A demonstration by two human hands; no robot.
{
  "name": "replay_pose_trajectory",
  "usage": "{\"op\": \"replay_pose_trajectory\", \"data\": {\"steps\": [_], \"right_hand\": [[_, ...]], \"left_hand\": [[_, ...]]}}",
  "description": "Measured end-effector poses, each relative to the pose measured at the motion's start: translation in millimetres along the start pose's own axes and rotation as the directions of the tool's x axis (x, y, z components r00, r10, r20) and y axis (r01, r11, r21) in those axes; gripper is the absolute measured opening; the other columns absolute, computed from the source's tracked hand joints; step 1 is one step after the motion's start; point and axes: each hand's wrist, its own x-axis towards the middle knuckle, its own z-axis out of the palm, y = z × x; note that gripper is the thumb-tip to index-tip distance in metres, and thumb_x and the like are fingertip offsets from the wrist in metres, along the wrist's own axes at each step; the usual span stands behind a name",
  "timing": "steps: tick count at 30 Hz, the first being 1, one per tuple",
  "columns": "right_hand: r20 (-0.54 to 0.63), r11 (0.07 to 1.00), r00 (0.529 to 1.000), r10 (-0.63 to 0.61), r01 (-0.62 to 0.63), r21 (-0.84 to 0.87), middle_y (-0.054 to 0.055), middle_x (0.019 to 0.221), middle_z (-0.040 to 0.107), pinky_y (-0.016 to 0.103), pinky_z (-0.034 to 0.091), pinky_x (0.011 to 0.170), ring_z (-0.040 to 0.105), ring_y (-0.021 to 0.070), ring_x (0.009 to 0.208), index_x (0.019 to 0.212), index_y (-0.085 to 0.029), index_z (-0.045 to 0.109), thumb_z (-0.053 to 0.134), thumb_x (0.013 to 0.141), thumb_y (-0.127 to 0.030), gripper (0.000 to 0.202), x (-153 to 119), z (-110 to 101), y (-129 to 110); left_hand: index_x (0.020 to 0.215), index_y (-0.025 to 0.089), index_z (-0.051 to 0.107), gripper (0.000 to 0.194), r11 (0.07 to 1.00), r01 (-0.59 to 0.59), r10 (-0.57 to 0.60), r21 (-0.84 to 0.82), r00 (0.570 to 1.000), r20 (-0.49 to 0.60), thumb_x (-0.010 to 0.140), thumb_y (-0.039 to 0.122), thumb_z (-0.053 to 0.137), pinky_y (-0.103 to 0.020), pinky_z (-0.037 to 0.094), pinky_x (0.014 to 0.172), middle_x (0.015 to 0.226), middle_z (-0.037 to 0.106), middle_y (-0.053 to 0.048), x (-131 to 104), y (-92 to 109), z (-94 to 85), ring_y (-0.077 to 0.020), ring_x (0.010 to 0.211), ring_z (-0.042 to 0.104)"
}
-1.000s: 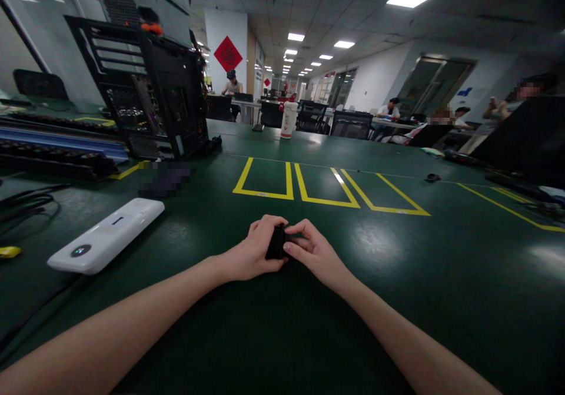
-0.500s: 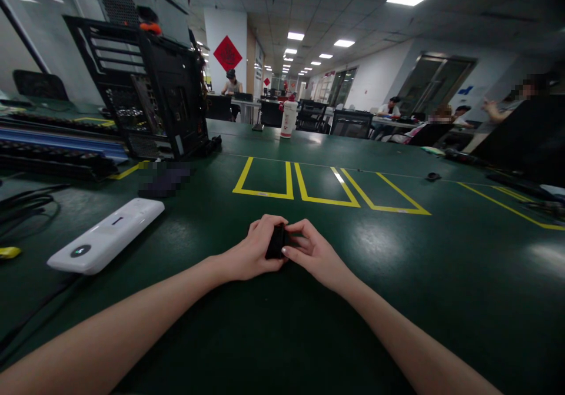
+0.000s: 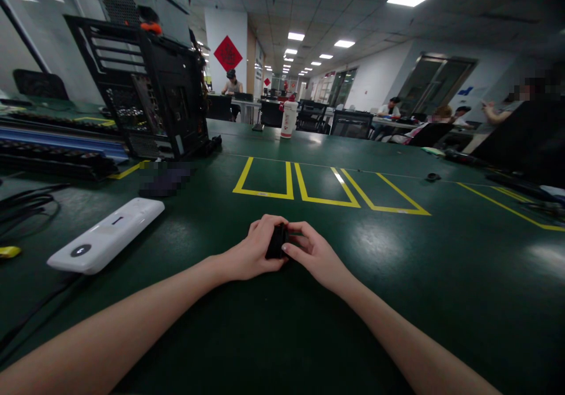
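Between my two hands is a small black block-shaped object [image 3: 276, 242], too dark to tell its kind. My left hand [image 3: 253, 248] wraps round its left side, fingers over the top and thumb low in front. My right hand [image 3: 311, 252] pinches its right side with thumb and fingers. Both hands are low over the green table [image 3: 273, 330], just in front of the yellow tape outlines [image 3: 265, 194]. Shadow and fingers hide most of the object's surface.
A white oblong device [image 3: 108, 236] with a cable lies at left. Behind it stand a dark pixelated item [image 3: 165, 180] and an open black computer case [image 3: 163, 95]. A white cup [image 3: 288, 119] stands at the far edge. A small black round thing [image 3: 433, 176] sits right.
My right thumb and fingers have shifted very slightly on the black object. The left hand stays in place. The green light on the white device has gone out.
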Motion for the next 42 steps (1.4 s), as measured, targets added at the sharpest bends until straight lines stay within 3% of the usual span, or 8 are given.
{"op": "replay_pose_trajectory", "data": {"steps": [4, 8, 16, 21, 27, 33, 39, 42], "right_hand": [[0.038, 0.999, 0.999, 0.0, -0.002, 0.037, 0.001, 0.101, 0.051, 0.033, 0.048, 0.08, 0.055, 0.0166, 0.095, 0.096, -0.023, 0.046, 0.056, 0.075, -0.025, 0.024, -0.3, -0.4, 1.1], [-0.006, 0.999, 0.999, -0.036, 0.036, 0.038, -0.001, 0.089, 0.052, 0.029, 0.049, 0.071, 0.057, 0.0139, 0.085, 0.088, -0.022, 0.048, 0.053, 0.077, -0.026, 0.013, 1.5, 0.8, 2.6], [-0.021, 1.0, 1.0, -0.01, 0.01, -0.013, 0.004, 0.108, 0.05, 0.036, 0.045, 0.087, 0.052, 0.0178, 0.102, 0.104, -0.022, 0.045, 0.055, 0.076, -0.024, 0.03, 2.3, -0.5, 3.8], [0.032, 0.999, 0.999, -0.009, 0.008, 0.048, 0.001, 0.101, 0.052, 0.033, 0.048, 0.079, 0.056, 0.0167, 0.095, 0.095, -0.023, 0.046, 0.058, 0.074, -0.023, 0.024, 1.0, -1.6, 3.7], [-0.002, 0.998, 1.0, -0.012, 0.012, 0.068, -0.001, 0.09, 0.053, 0.03, 0.05, 0.074, 0.058, 0.015, 0.086, 0.088, -0.022, 0.047, 0.058, 0.073, -0.024, 0.018, 3.1, -0.9, 3.9], [-0.017, 1.0, 1.0, -0.002, 0.002, 0.009, 0.003, 0.105, 0.051, 0.034, 0.047, 0.084, 0.053, 0.0172, 0.101, 0.1, -0.022, 0.046, 0.055, 0.075, -0.023, 0.026, 2.4, -0.4, 2.9], [0.055, 0.996, 0.998, -0.033, 0.029, 0.082, 0.001, 0.101, 0.051, 0.033, 0.045, 0.085, 0.055, 0.0149, 0.095, 0.093, -0.022, 0.045, 0.06, 0.071, -0.019, 0.027, 1.0, -2.2, 4.0], [0.033, 0.995, 0.999, -0.025, 0.021, 0.101, 0.001, 0.097, 0.051, 0.032, 0.048, 0.08, 0.056, 0.015, 0.092, 0.089, -0.022, 0.046, 0.061, 0.071, -0.021, 0.024, 1.3, -2.1, 4.9]], "left_hand": [[0.114, 0.023, 0.03, 0.053, 1.0, 0.003, -0.003, -0.004, 1.0, 0.014, 0.069, 0.021, 0.059, -0.044, 0.035, 0.091, 0.111, 0.04, -0.007, -0.3, -1.1, -0.2, -0.0233, 0.103, 0.043], [0.116, 0.023, 0.029, 0.058, 0.999, -0.032, 0.033, 0.026, 0.999, -0.029, 0.067, 0.021, 0.061, -0.043, 0.033, 0.094, 0.112, 0.04, -0.007, 0.2, -4.1, 2.7, -0.0231, 0.106, 0.04], [0.116, 0.023, 0.028, 0.057, 1.0, -0.014, 0.015, 0.016, 1.0, -0.015, 0.069, 0.021, 0.06, -0.043, 0.035, 0.093, 0.112, 0.04, -0.007, 0.5, -3.4, 2.8, -0.0228, 0.104, 0.042], [0.115, 0.024, 0.03, 0.055, 1.0, 0.003, -0.003, -0.005, 1.0, 0.0, 0.069, 0.022, 0.059, -0.043, 0.036, 0.091, 0.112, 0.04, -0.007, -0.3, -2.4, 1.2, -0.0228, 0.103, 0.042], [0.116, 0.024, 0.029, 0.057, 1.0, -0.017, 0.017, -0.005, 1.0, -0.014, 0.068, 0.021, 0.06, -0.044, 0.034, 0.093, 0.112, 0.04, -0.007, 0.2, -3.0, 2.0, -0.0235, 0.105, 0.042], [0.116, 0.023, 0.03, 0.056, 1.0, -0.005, 0.005, -0.003, 1.0, -0.005, 0.069, 0.021, 0.059, -0.042, 0.035, 0.092, 0.111, 0.04, -0.007, 0.2, -3.5, 2.5, -0.0225, 0.104, 0.042], [0.115, 0.024, 0.029, 0.056, 1.0, -0.021, 0.021, 0.011, 1.0, -0.017, 0.068, 0.019, 0.058, -0.044, 0.033, 0.092, 0.112, 0.04, -0.007, -0.1, -2.9, 2.1, -0.0235, 0.105, 0.042], [0.115, 0.024, 0.03, 0.055, 1.0, -0.011, 0.011, 0.009, 1.0, -0.015, 0.068, 0.021, 0.058, -0.044, 0.034, 0.091, 0.111, 0.04, -0.007, 0.1, -3.2, 2.7, -0.0239, 0.104, 0.042]]}}
